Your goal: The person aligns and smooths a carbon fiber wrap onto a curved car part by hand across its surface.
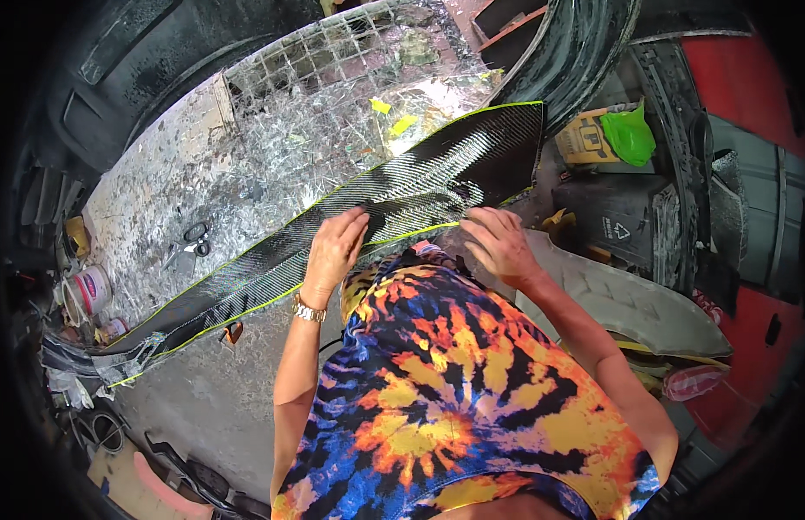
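Note:
A long strip of black woven carbon fibre cloth (285, 247) with yellow-green edges runs diagonally from the lower left to the upper right, over a curved part whose shape it follows. My left hand (335, 247) is closed at the near edge, its fingertips together on the weave. Farther right, my right hand (504, 244) has bent fingers at the same edge, with the thumb apart from them. Whether its fingertips press on the cloth is hard to see. Black-handled scissors (195, 240) lie on the worktable (272, 156) beyond the strip.
Yellow scraps (403, 125) lie on the stained tabletop. A pink-and-white tin (93, 289) stands at the left end. On the right are a cardboard box (583, 139) with a green bag (629, 135) and a grey curved panel (623, 295). A black curved part (571, 61) rises behind the strip.

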